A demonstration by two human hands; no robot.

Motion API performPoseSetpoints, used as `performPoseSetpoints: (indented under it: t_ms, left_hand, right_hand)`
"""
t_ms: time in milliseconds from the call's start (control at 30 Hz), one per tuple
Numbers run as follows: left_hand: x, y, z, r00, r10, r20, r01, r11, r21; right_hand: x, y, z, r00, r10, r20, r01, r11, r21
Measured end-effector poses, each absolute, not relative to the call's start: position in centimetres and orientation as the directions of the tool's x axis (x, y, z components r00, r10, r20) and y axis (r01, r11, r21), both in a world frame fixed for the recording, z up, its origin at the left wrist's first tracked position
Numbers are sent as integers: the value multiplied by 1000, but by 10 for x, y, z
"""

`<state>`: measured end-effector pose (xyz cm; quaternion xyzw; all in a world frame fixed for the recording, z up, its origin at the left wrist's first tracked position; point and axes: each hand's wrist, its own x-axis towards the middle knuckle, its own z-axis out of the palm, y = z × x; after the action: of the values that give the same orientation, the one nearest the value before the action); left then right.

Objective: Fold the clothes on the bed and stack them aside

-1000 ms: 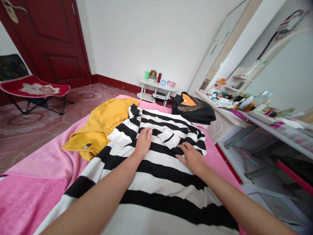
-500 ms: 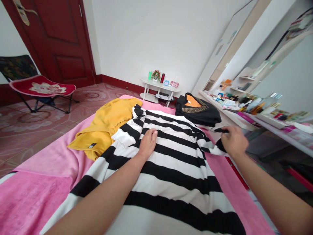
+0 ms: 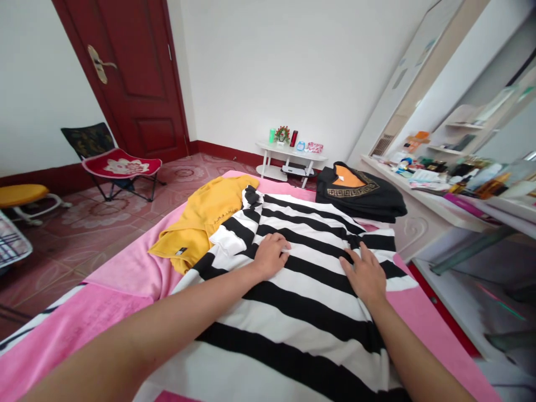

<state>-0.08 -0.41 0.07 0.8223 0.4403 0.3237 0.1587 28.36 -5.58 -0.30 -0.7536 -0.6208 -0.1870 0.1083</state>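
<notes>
A black-and-white striped shirt [image 3: 310, 301] lies spread out in front of me, its neckline at the far end. My left hand [image 3: 271, 257] rests on the upper chest with its fingers loosely bent on the fabric, open. My right hand [image 3: 365, 273] lies on the shirt beside the right sleeve [image 3: 387, 259], fingers apart and holding nothing. That sleeve points out to the right. The left sleeve [image 3: 234, 231] is bent in beside the body and touches a yellow garment [image 3: 201, 215].
Under the clothes is a pink cover [image 3: 121, 268]. Folded black clothing [image 3: 364, 198] sits at the far right corner. Along the right runs a dressing table [image 3: 431, 204] crowded with bottles. A folding chair [image 3: 121, 164] and a low white stand [image 3: 288, 149] are farther off.
My right hand has let go of the right sleeve's end and moved left onto the shirt. The sleeve now lies spread outward. My left hand stays on the chest; the view has turned left.
</notes>
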Motion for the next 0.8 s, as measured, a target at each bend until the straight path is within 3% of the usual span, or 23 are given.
performPoseSetpoints:
  t_ms: [133,233,333,467,600,800]
  left_hand:
    - [-24,17,23,498,800,333,704,-598,383]
    - [-47,37,36,320,902,290,884,-395,251]
    - [-61,51,40,203,966,158,953,-232,194]
    - [-74,63,51,219,973,76,954,-230,193]
    - [-110,87,94,187,980,64,957,-197,215]
    - [-214,114,136,-194,945,265,929,90,359]
  right_hand:
    - [282,-56,-5,154,882,444,977,-202,62]
    - [281,-55,-4,166,884,437,976,-210,53]
    - [280,-55,-3,169,883,439,975,-216,59]
    - [280,-57,-1,165,883,439,974,-216,68]
    - [278,-58,1,173,884,433,974,-220,60]
    - [278,-57,-1,179,878,443,973,-224,51]
